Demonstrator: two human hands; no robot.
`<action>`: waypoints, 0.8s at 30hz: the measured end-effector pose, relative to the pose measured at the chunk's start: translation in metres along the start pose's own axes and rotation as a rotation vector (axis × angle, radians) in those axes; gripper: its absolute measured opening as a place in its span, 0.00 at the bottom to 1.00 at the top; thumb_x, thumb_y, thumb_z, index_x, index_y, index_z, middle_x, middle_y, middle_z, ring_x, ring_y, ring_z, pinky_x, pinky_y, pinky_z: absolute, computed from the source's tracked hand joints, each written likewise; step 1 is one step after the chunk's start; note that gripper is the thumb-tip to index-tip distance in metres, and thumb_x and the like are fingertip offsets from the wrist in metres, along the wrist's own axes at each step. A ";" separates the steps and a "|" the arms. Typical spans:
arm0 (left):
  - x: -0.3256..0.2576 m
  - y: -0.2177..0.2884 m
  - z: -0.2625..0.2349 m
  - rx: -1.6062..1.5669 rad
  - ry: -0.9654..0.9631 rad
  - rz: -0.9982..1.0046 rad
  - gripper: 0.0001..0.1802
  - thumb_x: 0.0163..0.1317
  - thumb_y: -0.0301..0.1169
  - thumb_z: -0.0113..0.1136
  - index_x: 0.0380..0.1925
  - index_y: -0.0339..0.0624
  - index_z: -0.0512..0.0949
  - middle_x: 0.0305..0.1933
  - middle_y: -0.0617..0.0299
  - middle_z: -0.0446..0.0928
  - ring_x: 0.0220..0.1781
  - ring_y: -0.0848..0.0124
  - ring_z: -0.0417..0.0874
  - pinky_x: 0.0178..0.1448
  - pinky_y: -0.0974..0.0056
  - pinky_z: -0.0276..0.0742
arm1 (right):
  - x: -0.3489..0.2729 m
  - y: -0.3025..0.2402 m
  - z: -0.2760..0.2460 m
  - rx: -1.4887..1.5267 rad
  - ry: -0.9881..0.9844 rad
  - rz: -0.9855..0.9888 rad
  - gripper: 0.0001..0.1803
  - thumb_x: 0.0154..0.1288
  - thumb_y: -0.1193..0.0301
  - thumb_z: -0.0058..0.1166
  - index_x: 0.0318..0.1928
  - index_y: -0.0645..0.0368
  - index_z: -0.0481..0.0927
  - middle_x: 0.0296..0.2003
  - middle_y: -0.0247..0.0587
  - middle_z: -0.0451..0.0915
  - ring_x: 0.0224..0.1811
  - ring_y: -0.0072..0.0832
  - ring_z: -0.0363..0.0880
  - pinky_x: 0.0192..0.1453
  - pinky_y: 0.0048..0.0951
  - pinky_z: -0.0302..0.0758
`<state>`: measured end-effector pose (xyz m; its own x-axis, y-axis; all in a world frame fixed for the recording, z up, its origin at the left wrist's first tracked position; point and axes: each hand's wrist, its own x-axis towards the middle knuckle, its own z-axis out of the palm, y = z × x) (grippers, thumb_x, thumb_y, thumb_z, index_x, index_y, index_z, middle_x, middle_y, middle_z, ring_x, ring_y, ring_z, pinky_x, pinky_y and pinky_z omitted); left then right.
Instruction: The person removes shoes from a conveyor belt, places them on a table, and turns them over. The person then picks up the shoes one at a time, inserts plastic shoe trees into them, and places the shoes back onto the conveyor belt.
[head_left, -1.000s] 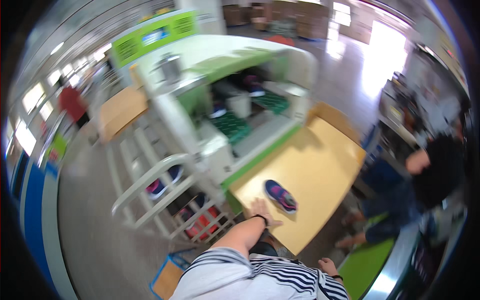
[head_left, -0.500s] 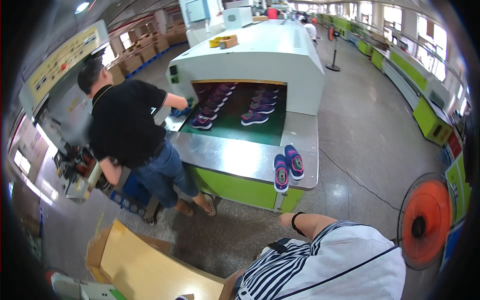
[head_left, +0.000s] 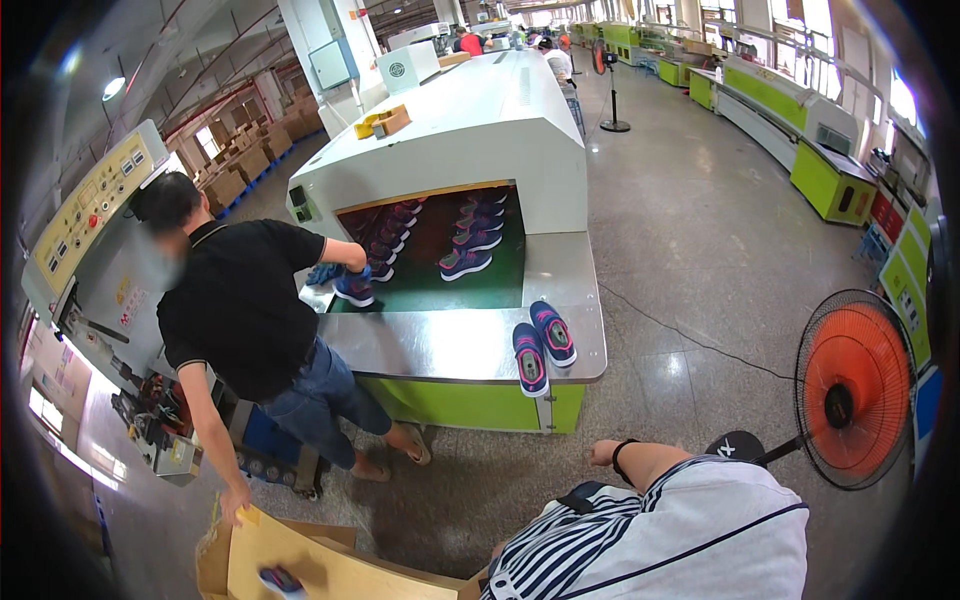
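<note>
Shoes, a purple knit pair with pink soles (head_left: 541,343), lie side by side on the steel bench (head_left: 430,345) at its near right end; wearer's hands hidden, grip impossible to tell, neither touching them

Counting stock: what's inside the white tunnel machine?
Two rows of dark blue shoes lie on the green belt inside the tunnel. Farther in, its hood hides whatever follows.
</note>
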<state>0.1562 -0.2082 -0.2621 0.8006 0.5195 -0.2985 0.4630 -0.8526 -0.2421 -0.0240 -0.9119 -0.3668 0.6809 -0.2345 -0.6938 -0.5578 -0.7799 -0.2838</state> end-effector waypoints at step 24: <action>-0.008 0.004 0.002 -0.010 -0.077 0.107 0.63 0.46 0.77 0.53 0.69 0.32 0.62 0.74 0.39 0.62 0.71 0.47 0.69 0.72 0.47 0.66 | 0.005 -0.029 -0.003 -0.027 -0.052 -0.148 0.21 0.61 0.59 0.54 0.48 0.57 0.86 0.48 0.53 0.85 0.53 0.49 0.82 0.58 0.47 0.76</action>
<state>0.1511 -0.2152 -0.2621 0.8143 0.4281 -0.3919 0.3809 -0.9037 -0.1957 -0.0032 -0.8922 -0.3603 0.7290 -0.0860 -0.6791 -0.4394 -0.8194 -0.3680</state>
